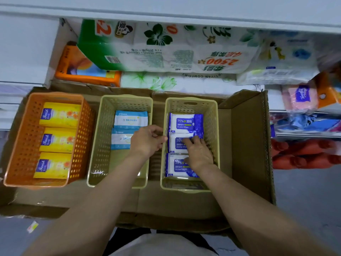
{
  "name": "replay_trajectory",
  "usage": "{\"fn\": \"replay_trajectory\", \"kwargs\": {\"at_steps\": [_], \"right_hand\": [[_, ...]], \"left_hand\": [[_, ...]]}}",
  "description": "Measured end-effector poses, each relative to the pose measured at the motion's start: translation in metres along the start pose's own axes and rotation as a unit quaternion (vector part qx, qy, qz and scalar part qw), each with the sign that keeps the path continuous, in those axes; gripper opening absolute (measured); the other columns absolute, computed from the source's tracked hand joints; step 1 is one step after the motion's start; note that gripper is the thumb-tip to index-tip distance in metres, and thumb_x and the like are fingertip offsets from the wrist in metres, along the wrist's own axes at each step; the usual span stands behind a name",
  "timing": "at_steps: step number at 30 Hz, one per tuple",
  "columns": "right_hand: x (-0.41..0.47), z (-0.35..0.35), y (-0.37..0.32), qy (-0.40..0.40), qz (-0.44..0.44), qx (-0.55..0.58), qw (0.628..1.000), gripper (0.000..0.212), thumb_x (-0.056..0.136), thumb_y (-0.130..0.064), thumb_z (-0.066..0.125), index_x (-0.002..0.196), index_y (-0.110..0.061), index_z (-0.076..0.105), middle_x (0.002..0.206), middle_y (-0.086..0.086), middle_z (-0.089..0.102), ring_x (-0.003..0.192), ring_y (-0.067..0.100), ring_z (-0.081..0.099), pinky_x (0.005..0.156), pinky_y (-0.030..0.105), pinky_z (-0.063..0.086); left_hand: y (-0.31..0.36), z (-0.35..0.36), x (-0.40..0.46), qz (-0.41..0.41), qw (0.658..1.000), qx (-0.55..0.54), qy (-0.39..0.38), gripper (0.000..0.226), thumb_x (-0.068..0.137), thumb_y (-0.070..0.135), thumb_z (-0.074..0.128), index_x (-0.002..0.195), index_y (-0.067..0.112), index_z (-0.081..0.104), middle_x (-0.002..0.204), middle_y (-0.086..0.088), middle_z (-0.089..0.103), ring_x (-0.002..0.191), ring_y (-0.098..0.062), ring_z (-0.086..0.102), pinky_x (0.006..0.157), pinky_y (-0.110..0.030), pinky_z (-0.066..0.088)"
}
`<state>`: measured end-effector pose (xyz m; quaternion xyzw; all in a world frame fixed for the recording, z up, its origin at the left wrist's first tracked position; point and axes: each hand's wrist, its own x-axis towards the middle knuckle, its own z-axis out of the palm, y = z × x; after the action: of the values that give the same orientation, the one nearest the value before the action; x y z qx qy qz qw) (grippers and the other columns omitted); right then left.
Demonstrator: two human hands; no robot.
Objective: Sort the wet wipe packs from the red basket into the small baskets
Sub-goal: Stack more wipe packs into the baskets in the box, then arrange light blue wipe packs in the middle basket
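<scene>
A: How are the hands seen, from the left across?

B: The left hand (pixel 147 140) is held over the gap between the middle beige basket (pixel 103 141) and the right beige basket (pixel 212 130), with its fingers loosely curled and nothing gripped. The right hand (pixel 198 154) is reached down into the right beige basket, and its fingers are laid nearly straight on the middle blue alcohol wipe pack (pixel 178 143).

A: And where are the packs found?

B: Three yellow wipe packs (pixel 59 139) are lined up in the orange basket (pixel 24 145) at the left. Two pale blue wipe packs (pixel 129 120) are laid in the middle beige basket, the nearer one partly hidden by the left hand. Three blue alcohol wipe packs are stacked in a row in the right one, the nearest partly covered by the right wrist.

A: What is seen around them?

B: All three baskets are set on flattened cardboard (pixel 245 145). Behind them, large tissue roll packs (pixel 166 48) are piled on a shelf.
</scene>
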<state>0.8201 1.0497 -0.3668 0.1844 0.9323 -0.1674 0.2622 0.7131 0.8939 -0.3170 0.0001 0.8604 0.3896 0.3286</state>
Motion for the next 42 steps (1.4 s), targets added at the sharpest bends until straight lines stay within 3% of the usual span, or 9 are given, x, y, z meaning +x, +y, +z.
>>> {"fn": "replay_trajectory", "kwargs": {"at_steps": [5, 11, 19, 22, 26, 30, 34, 38, 42], "right_hand": [[0.0, 0.0, 0.001, -0.003, -0.003, -0.028, 1.0, 0.092, 0.082, -0.026, 0.077, 0.153, -0.033, 0.019, 0.157, 0.006, 0.013, 0.145, 0.027, 0.017, 0.113, 0.044, 0.036], [0.002, 0.005, 0.003, 0.012, -0.02, -0.012, 1.0, 0.078, 0.083, -0.021, 0.075, 0.148, -0.025, 0.032, 0.145, 0.007, 0.034, 0.133, 0.026, 0.035, 0.109, 0.035, 0.038], [0.001, 0.005, 0.003, 0.003, -0.019, -0.007, 1.0, 0.076, 0.083, -0.02, 0.074, 0.147, -0.024, 0.033, 0.145, 0.007, 0.034, 0.133, 0.026, 0.035, 0.109, 0.036, 0.039], [0.003, -0.007, 0.001, -0.039, -0.007, 0.01, 0.999, 0.072, 0.085, -0.025, 0.073, 0.147, -0.024, 0.036, 0.144, 0.007, 0.037, 0.132, 0.027, 0.039, 0.107, 0.038, 0.041], [0.0, -0.047, -0.007, -0.054, -0.002, 0.023, 0.998, 0.058, 0.088, -0.036, 0.069, 0.14, -0.022, 0.049, 0.141, 0.008, 0.047, 0.126, 0.027, 0.05, 0.102, 0.037, 0.043], [-0.025, -0.107, -0.039, 0.011, -0.024, -0.001, 1.0, 0.053, 0.092, -0.038, 0.063, 0.141, -0.022, 0.05, 0.14, 0.005, 0.055, 0.123, 0.025, 0.055, 0.096, 0.033, 0.045], [-0.074, -0.152, -0.096, 0.147, -0.065, -0.017, 0.987, 0.048, 0.093, -0.035, 0.062, 0.138, -0.02, 0.052, 0.135, 0.007, 0.057, 0.122, 0.026, 0.054, 0.095, 0.036, 0.047], [-0.132, -0.158, -0.183, 0.294, -0.159, 0.006, 0.942, 0.043, 0.094, -0.032, 0.062, 0.136, -0.023, 0.055, 0.137, 0.002, 0.056, 0.128, 0.021, 0.047, 0.101, 0.033, 0.039], [-0.175, -0.135, -0.286, 0.342, -0.209, 0.016, 0.916, 0.043, 0.095, -0.037, 0.059, 0.136, -0.024, 0.056, 0.139, -0.003, 0.054, 0.131, 0.014, 0.041, 0.104, 0.023, 0.028]], "left_hand": [[0.001, 0.0, -0.001, -0.002, 1.0, 0.002, 0.001, 0.027, 0.08, 0.027, 0.079, 0.104, 0.029, 0.066, 0.083, 0.008, 0.07, 0.066, -0.008, 0.07, 0.073, -0.034, 0.062], [0.0, 0.0, -0.001, -0.004, 1.0, 0.004, 0.001, 0.029, 0.081, 0.027, 0.079, 0.107, 0.028, 0.067, 0.082, 0.007, 0.071, 0.067, -0.009, 0.07, 0.073, -0.036, 0.062], [0.003, 0.002, -0.005, -0.002, 1.0, 0.025, 0.015, 0.029, 0.082, 0.029, 0.078, 0.108, 0.028, 0.067, 0.081, 0.009, 0.07, 0.069, -0.009, 0.07, 0.078, -0.038, 0.061], [0.007, 0.001, -0.008, -0.001, 1.0, 0.025, 0.015, 0.03, 0.085, 0.027, 0.075, 0.113, 0.024, 0.065, 0.092, 0.004, 0.07, 0.073, -0.012, 0.069, 0.079, -0.039, 0.06], [0.012, -0.013, -0.019, 0.02, 1.0, 0.011, -0.019, 0.037, 0.09, 0.03, 0.068, 0.124, 0.019, 0.06, 0.116, -0.003, 0.067, 0.1, -0.021, 0.066, 0.089, -0.042, 0.056], [0.017, -0.067, -0.04, 0.067, 0.997, 0.035, -0.011, 0.043, 0.091, 0.039, 0.064, 0.129, 0.019, 0.057, 0.123, -0.001, 0.065, 0.109, -0.019, 0.06, 0.083, -0.03, 0.047], [0.004, -0.155, -0.079, 0.174, 0.975, 0.121, 0.061, 0.046, 0.09, 0.037, 0.067, 0.13, 0.017, 0.059, 0.126, -0.003, 0.065, 0.113, -0.022, 0.059, 0.095, -0.036, 0.048], [-0.043, -0.254, -0.134, 0.274, 0.929, 0.185, 0.168, 0.047, 0.085, 0.03, 0.072, 0.128, 0.02, 0.059, 0.126, -0.003, 0.062, 0.12, -0.025, 0.055, 0.098, -0.038, 0.045], [-0.122, -0.347, -0.184, 0.268, 0.91, 0.222, 0.228, 0.051, 0.084, 0.028, 0.073, 0.132, 0.025, 0.057, 0.129, -0.001, 0.059, 0.121, -0.026, 0.052, 0.094, -0.036, 0.043]]}}
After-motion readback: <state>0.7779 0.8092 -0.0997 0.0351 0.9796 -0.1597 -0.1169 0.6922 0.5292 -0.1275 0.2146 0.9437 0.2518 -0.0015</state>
